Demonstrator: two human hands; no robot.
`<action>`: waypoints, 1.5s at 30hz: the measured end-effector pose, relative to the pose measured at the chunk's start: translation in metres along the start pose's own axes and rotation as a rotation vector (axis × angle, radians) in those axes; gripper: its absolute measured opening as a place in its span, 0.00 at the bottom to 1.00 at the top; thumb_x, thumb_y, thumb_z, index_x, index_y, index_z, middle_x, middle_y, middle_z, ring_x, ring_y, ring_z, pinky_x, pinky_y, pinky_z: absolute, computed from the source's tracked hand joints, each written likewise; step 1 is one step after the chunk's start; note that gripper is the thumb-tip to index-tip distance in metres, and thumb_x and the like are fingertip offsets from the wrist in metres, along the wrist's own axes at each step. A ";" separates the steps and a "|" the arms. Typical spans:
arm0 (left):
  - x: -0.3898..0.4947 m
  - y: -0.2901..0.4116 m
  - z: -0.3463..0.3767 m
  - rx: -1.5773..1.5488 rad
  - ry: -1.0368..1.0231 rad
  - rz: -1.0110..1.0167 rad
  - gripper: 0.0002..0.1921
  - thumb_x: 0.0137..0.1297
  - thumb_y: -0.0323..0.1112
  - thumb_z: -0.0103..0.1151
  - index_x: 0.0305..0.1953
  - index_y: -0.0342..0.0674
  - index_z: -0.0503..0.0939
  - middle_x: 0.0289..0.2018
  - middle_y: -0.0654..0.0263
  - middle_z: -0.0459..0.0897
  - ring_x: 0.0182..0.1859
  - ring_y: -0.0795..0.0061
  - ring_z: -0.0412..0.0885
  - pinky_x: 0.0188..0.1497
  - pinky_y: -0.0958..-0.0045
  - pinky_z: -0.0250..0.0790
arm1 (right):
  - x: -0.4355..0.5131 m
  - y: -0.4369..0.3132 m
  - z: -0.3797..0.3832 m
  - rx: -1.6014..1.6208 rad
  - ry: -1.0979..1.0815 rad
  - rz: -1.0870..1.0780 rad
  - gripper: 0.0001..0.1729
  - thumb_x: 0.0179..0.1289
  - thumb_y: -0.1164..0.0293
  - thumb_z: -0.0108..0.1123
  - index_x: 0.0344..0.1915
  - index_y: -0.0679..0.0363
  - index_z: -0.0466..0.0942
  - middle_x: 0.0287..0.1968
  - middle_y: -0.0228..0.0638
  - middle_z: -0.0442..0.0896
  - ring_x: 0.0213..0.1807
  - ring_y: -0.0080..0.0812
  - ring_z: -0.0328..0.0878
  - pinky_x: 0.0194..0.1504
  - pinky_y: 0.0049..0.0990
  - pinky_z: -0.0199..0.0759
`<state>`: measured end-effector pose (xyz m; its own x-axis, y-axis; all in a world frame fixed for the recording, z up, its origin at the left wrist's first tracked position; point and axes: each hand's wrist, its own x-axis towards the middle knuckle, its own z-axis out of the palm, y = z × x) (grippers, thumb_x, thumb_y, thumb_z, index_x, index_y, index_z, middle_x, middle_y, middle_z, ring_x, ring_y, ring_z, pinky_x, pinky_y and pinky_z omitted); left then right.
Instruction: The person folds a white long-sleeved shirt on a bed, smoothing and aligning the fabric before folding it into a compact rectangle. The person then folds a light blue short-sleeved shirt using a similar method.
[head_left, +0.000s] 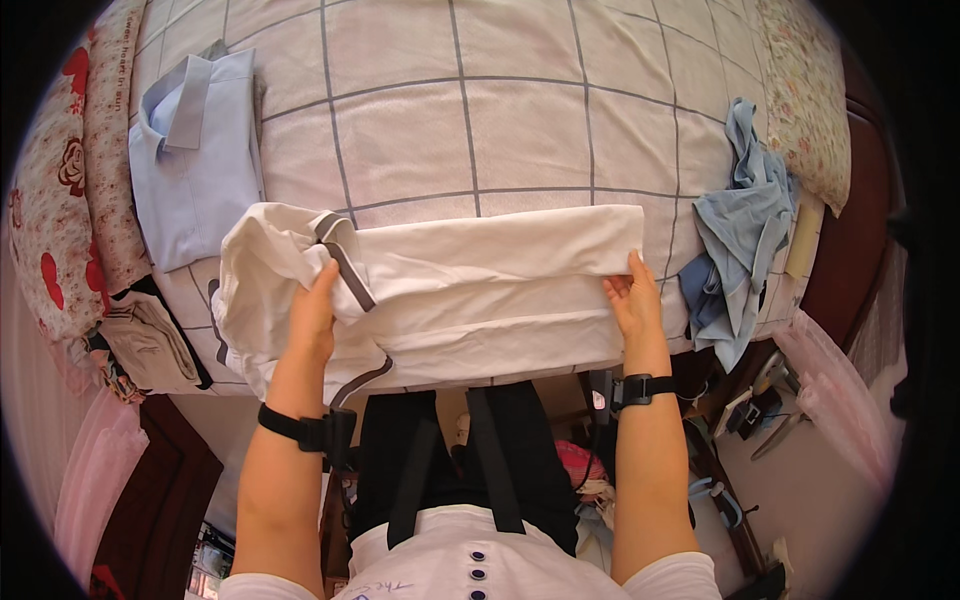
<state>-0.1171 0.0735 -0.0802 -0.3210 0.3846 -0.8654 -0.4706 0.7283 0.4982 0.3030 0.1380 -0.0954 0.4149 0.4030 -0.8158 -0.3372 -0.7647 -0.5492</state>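
A white garment with dark grey trim (487, 262) lies lengthwise along the near side of the bed, its right part folded into a long strip. At its bunched left end, my left hand (315, 307) grips the cloth beside a dark grey band (346, 274), thumb on top. My right hand (636, 300) is at the strip's right end, thumb and fingers on the edge of the cloth. Part of the garment under my left hand and forearm is hidden.
A folded light blue shirt (202, 180) lies at left, near folded beige clothing (150, 337) and patterned pillows (56, 202). Crumpled blue clothing (746, 225) lies at right by a floral pillow (810, 105). The bed (525, 142) has a grid-patterned cover. Pink netting (840, 405) hangs at the corner.
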 end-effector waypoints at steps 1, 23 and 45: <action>0.004 0.001 0.000 -0.041 0.025 -0.067 0.22 0.67 0.43 0.54 0.57 0.39 0.70 0.51 0.67 0.78 0.51 0.75 0.77 0.53 0.71 0.69 | -0.001 0.001 -0.001 0.012 0.019 0.033 0.20 0.65 0.60 0.59 0.51 0.59 0.68 0.41 0.33 0.75 0.41 0.29 0.74 0.43 0.29 0.71; 0.011 -0.008 -0.027 -0.124 -0.095 -0.122 0.23 0.64 0.44 0.59 0.56 0.41 0.71 0.51 0.66 0.78 0.52 0.72 0.76 0.57 0.68 0.69 | 0.020 -0.043 -0.015 -0.183 -0.244 0.091 0.27 0.62 0.49 0.59 0.51 0.58 0.76 0.47 0.32 0.81 0.48 0.27 0.76 0.49 0.26 0.69; -0.001 0.005 -0.060 0.119 0.027 0.177 0.18 0.66 0.49 0.55 0.46 0.42 0.73 0.41 0.69 0.77 0.43 0.80 0.74 0.47 0.74 0.69 | 0.047 -0.021 0.005 -0.932 0.242 -1.116 0.25 0.64 0.67 0.57 0.59 0.60 0.67 0.51 0.39 0.75 0.48 0.31 0.72 0.50 0.28 0.67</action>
<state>-0.1689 0.0426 -0.0739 -0.4131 0.4985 -0.7621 -0.3048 0.7129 0.6315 0.3251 0.1757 -0.1236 0.2482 0.9677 0.0430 0.8597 -0.1996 -0.4703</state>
